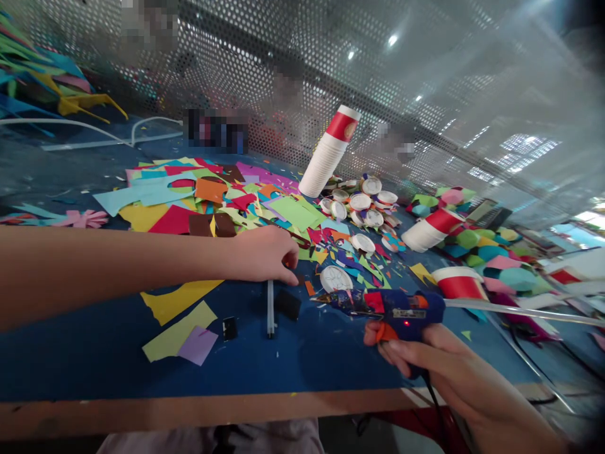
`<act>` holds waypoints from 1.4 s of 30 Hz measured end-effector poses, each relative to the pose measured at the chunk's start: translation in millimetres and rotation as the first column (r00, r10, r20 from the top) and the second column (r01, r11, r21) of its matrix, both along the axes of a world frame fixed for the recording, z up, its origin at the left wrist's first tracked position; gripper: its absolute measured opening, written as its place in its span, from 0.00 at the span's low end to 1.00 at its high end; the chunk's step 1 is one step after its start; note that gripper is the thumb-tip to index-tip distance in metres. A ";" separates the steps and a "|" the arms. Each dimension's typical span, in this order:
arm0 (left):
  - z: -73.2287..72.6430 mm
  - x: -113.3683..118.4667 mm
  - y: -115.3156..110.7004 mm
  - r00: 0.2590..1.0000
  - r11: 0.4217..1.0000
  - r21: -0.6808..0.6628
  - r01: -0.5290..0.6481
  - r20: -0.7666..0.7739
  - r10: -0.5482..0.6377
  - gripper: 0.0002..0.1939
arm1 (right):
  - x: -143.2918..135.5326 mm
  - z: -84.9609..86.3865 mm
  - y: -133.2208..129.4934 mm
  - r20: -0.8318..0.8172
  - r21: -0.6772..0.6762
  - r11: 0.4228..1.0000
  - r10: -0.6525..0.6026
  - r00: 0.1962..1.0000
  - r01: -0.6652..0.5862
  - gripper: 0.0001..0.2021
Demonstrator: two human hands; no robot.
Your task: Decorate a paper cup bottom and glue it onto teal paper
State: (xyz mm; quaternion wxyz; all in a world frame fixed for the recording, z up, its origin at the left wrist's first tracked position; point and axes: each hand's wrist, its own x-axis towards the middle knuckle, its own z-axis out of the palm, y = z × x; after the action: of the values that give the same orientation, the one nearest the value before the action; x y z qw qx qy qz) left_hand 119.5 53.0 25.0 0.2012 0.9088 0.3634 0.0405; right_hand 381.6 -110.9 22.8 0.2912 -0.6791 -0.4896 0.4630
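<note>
My right hand (425,356) grips a blue hot glue gun (392,308) with a finger at its orange trigger. The nozzle points left, a small red light glows on its body, and a clear glue stick (515,310) sticks out behind. My left hand (267,254) is low over the table, its fingers bent and the thumb a little apart from them. Nothing shows between them. A brown paper scrap (301,278) lies at the thumb tip. Below the hand are another clear glue stick (270,309), a black square (288,304) and a smaller black piece (229,328).
Coloured paper (161,189) is heaped behind my left hand. A leaning stack of paper cups (326,151) stands at the back beside cut cup bottoms (362,202). More cups (432,230) and a cord (435,397) are at right. A perforated metal screen (265,94) rises behind.
</note>
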 end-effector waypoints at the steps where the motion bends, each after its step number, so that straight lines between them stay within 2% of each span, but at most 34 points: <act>1: -1.0 3.6 0.4 1.000 1.000 -0.010 0.001 -0.018 -0.001 0.15 | 1.6 -0.6 -0.4 -0.001 -0.003 1.000 -0.007 1.000 0.007 0.21; 9: -2.6 6.8 4.3 0.996 0.998 -0.048 0.035 -0.076 -0.038 0.09 | 4.2 2.3 -3.3 0.024 -0.001 0.999 -0.037 0.999 0.037 0.23; 12: -1.4 1.7 3.0 0.999 0.999 -0.025 0.027 -0.046 -0.028 0.06 | 2.5 4.7 -3.3 -0.010 0.020 0.997 -0.067 0.998 0.068 0.22; 17: -3.9 -15.6 -6.5 0.995 0.996 -0.014 0.093 0.027 -0.093 0.10 | 2.5 7.0 -3.1 -0.072 0.062 0.997 -0.043 0.996 0.048 0.17; 20: -8.1 -31.7 -15.3 0.988 0.989 0.001 0.148 0.054 -0.148 0.07 | 4.1 7.3 -1.1 -0.071 0.062 0.998 -0.007 0.997 0.011 0.16; 23: -10.3 -48.6 -21.0 0.980 0.984 0.042 0.175 0.091 -0.179 0.07 | 2.8 7.6 4.5 -0.036 0.026 0.996 0.089 0.995 -0.089 0.16; 28: -10.0 -66.9 -30.2 0.976 0.985 0.085 0.149 0.150 -0.161 0.05 | -8.5 9.2 18.6 -0.096 -0.031 0.981 0.188 0.978 -0.191 0.15; 31: -13.3 -68.0 -46.0 0.956 0.968 0.166 0.190 0.191 -0.220 0.05 | -12.0 8.8 24.5 -0.118 -0.051 0.975 0.210 0.970 -0.217 0.15; 36: -22.1 -59.4 -70.4 0.945 0.927 0.257 0.273 0.108 -0.308 0.09 | -0.5 3.1 27.5 -0.103 -0.041 0.975 0.215 0.971 -0.221 0.20; 39: -23.1 -55.4 -67.0 0.922 0.909 0.256 0.328 0.123 -0.367 0.09 | 8.8 1.2 26.2 -0.106 -0.046 0.967 0.243 0.964 -0.249 0.22; 42: -20.6 -53.5 -53.5 0.916 0.923 0.155 0.353 0.144 -0.375 0.09 | 11.8 4.1 22.2 -0.103 -0.071 0.962 0.254 0.962 -0.262 0.23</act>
State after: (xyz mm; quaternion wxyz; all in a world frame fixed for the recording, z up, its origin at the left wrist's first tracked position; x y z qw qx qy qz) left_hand 66.0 -0.6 4.4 0.1782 0.9645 0.1657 0.1029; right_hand 393.4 -88.6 26.9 0.2217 -0.5989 -0.5401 0.5482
